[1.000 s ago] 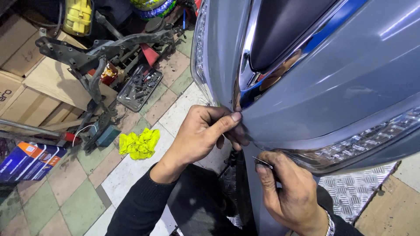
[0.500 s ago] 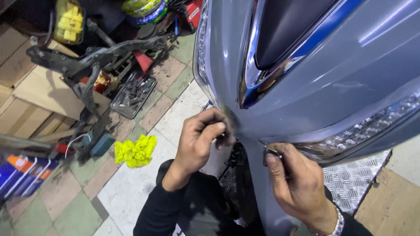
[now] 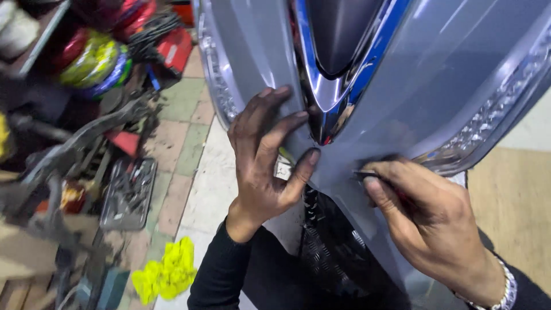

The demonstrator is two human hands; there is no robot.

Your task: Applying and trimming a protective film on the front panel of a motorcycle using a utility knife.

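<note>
A grey-blue scooter front panel (image 3: 402, 86) with chrome and blue trim (image 3: 330, 109) fills the upper right. My left hand (image 3: 267, 161) lies spread against the panel just left of the trim's lower tip, fingers apart and pressing, thumb near a small pale sticker (image 3: 283, 169). My right hand (image 3: 425, 218) is closed on a thin dark tool (image 3: 367, 173) whose tip touches the panel below the trim. A light strip (image 3: 488, 123) runs along the panel's right edge above that hand.
A metal tray of tools (image 3: 127, 192) and a dark metal frame (image 3: 74, 149) lie on the tiled floor at left. A yellow cloth (image 3: 166, 275) sits at lower left. Coloured wire coils (image 3: 94, 57) are at top left. Black chequered footboard (image 3: 327, 252) lies below.
The view has moved closer to the panel. My left hand has gone from pinching the panel's edge to lying spread flat on it. My right hand keeps the tool at the panel.
</note>
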